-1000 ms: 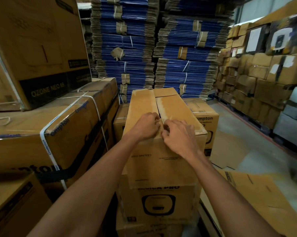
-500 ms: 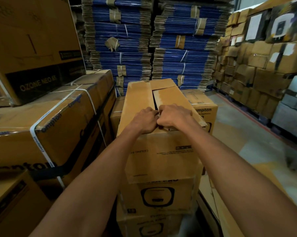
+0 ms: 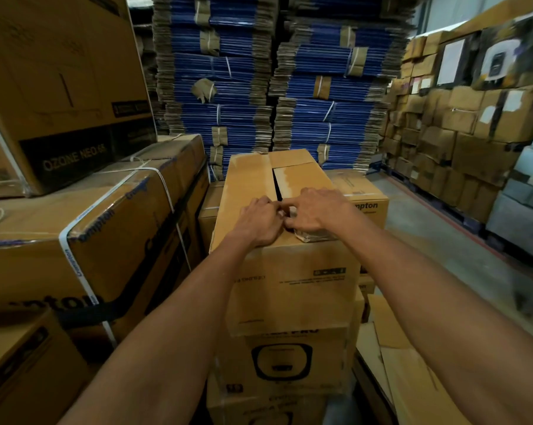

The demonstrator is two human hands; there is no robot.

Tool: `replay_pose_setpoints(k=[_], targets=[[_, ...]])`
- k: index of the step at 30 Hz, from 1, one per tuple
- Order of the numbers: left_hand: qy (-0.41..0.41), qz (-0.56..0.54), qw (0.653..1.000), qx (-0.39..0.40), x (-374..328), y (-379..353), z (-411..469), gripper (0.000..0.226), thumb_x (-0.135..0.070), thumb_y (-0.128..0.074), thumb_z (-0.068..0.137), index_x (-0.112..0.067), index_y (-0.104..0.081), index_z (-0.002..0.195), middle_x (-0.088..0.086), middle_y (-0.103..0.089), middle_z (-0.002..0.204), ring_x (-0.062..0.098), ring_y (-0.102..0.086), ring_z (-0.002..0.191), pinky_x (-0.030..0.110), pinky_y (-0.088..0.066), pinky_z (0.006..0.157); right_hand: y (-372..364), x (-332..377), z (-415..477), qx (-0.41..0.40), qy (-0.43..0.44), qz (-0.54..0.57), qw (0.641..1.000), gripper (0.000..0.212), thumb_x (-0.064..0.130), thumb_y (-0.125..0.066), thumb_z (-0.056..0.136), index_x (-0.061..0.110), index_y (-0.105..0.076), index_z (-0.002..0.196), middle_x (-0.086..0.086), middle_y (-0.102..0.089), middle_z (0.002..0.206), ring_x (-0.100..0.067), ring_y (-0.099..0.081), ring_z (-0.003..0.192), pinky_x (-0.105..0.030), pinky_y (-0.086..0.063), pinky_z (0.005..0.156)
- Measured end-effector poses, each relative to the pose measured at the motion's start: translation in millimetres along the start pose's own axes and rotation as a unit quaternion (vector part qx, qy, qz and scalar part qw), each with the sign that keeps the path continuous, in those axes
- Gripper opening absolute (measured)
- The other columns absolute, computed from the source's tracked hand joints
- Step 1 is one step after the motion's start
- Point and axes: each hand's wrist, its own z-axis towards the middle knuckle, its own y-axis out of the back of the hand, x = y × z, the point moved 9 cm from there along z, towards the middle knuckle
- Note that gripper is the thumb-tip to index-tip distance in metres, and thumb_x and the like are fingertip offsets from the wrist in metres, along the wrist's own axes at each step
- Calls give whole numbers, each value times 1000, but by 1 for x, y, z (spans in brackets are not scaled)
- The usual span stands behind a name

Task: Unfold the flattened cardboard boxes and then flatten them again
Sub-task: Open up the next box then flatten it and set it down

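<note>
Nearest, at the lower right, flattened cardboard sheets [image 3: 397,363] lie beside the stack of printed cartons [image 3: 283,357]. The erected cardboard box [image 3: 289,286] stands on that stack.

Both hands meet at the near end of its top seam. The right hand [image 3: 314,214] curls over the right flap [image 3: 302,179], whose near corner stands slightly proud. The left hand [image 3: 259,222] has its fingers bent down at the seam, but I cannot tell whether they have hooked an edge.

The box is probably empty, so light and easily tipped. It should be stiff across its panels and willing to bend only at its creases, making the flap edges the best hold.

A strapped Crompton carton [image 3: 90,240] crowds the left side and limits room to collapse the box that way. Beyond rise bundles of flattened blue boxes [image 3: 228,87] and a wall of cartons [image 3: 458,133] on the right.
</note>
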Motion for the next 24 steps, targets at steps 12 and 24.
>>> replay_pose_setpoints(k=[12,24], targets=[[13,12,997,76,-1,-9,5,95,-93,-40,77,-40,-33,155,8,-39,145,33,-35,131,51,-33,107,49,-4,3,-51,-13,11,999,16,20,-53,99,16,-68,104,-4,-60,91,-23,-57,87,-38,-49,76],[34,-83,985,145,-42,-6,32,98,-71,-79,32,-28,-64,119,1,-62,119,25,-56,111,48,-48,102,65,-12,-2,-67,-4,0,998,17,16,-51,100,11,-65,93,-5,-58,88,-19,-54,69,-31,-37,53]])
